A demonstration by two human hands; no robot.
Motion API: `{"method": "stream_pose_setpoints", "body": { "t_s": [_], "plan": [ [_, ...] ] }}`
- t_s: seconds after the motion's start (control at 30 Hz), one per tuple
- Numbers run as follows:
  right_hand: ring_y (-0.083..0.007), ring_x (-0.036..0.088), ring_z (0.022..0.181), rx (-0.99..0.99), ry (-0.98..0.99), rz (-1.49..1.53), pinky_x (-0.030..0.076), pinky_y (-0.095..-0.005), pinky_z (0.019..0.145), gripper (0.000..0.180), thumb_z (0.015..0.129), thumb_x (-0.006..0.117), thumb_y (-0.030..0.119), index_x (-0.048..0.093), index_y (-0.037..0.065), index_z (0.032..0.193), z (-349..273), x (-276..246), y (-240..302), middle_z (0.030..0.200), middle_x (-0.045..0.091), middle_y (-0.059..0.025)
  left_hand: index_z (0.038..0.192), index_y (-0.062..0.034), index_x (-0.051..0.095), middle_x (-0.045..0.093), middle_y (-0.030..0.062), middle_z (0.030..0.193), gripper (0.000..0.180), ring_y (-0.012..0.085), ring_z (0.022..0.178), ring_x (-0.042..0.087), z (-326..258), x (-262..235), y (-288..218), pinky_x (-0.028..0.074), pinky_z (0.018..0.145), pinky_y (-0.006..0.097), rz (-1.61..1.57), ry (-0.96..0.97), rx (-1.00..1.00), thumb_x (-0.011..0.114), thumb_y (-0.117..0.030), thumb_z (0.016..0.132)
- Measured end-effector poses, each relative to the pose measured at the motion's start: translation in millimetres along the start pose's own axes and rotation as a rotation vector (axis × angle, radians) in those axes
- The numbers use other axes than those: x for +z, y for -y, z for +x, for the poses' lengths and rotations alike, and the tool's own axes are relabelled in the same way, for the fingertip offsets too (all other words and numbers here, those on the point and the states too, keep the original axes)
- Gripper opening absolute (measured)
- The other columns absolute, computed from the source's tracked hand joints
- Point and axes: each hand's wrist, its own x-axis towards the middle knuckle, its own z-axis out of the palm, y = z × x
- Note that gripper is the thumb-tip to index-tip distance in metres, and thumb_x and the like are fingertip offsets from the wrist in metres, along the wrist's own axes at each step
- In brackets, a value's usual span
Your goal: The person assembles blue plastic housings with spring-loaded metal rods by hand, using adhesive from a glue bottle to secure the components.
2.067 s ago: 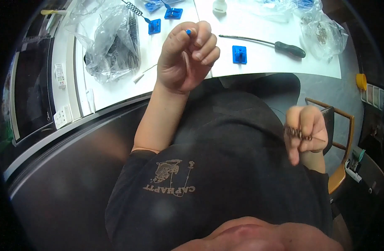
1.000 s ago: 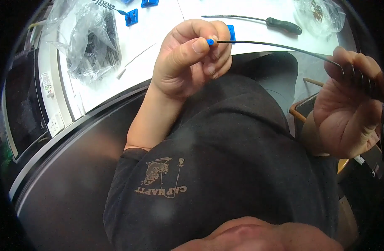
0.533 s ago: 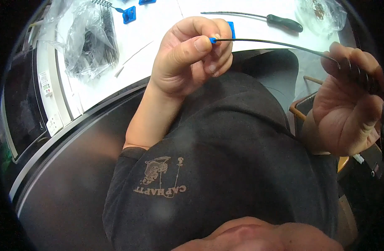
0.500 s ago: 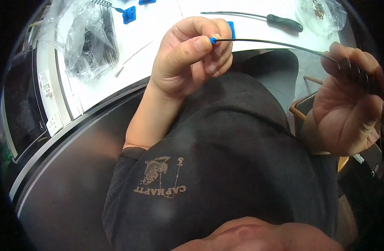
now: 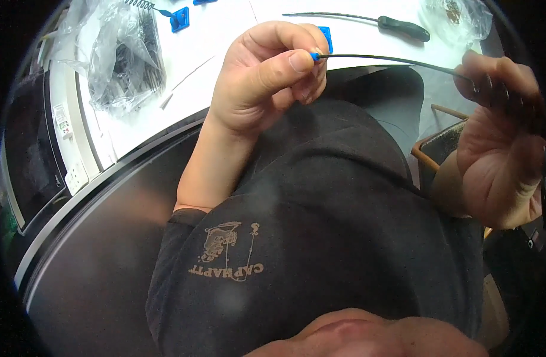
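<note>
My left hand (image 5: 264,74) is closed, thumb and fingertips pinching a small blue tip piece (image 5: 314,56). From it a thin black cord (image 5: 392,58) runs right, slightly bowed, to my right hand (image 5: 496,143). The right hand's fingers are curled around the cord's far part, where several dark, shiny loops cross them. The palm faces up, and the picture's dark rim hides part of that hand. Behind my left hand lies a blue square piece (image 5: 326,38), partly covered.
A green-handled thin tool (image 5: 404,28) lies on the white table (image 5: 225,12). Clear bags (image 5: 127,65) with dark coiled pieces stand left, and another bag (image 5: 457,21) is at the far right. Blue square pieces (image 5: 179,19) lie at the back. A wooden-edged stool (image 5: 439,143) stands right.
The blue tip piece has shifted slightly right along with my left fingertips. My right hand has moved a little right and down, the cord still stretched between both hands.
</note>
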Motion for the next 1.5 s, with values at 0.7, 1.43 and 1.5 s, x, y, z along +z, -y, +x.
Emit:
{"method": "stream_pose_setpoints", "body": {
  "t_s": [0.7,1.43,1.5],
  "plan": [
    [-0.0415,0.071,0.112,-0.023,-0.203,-0.026,0.063,-0.0504,0.091,0.041,0.109,0.051,0.023,0.057,-0.006,0.138,5,34,-3,0.127,0.068,-0.0277,0.094,-0.0035,0.067,0.066,0.0070,0.093,0.025,0.0129,0.078,0.064,-4,-12,1,0.054,0.066,0.026,0.348,-0.183,-0.033,0.088,-0.012,0.083],
    [-0.0292,0.076,0.099,0.101,-0.431,-0.339,0.062,-0.0434,0.094,0.024,0.106,0.056,0.007,0.067,-0.007,0.122,-8,16,-35,0.107,0.075,-0.0206,0.102,-0.0034,0.069,0.068,0.0015,0.094,0.031,0.0102,0.083,0.064,-6,-34,5,0.052,0.076,0.024,0.514,-0.166,0.045,0.086,-0.023,0.086],
    [-0.0205,0.072,0.087,0.226,-0.451,-0.445,0.058,-0.0318,0.081,0.022,0.093,0.070,0.006,0.070,-0.005,0.112,15,41,-32,0.097,0.074,-0.0148,0.103,-0.0033,0.069,0.068,0.0017,0.094,0.030,0.0101,0.082,0.064,-8,-41,0,0.052,0.075,0.024,0.564,-0.180,0.081,0.084,-0.024,0.088]
  ]
}}
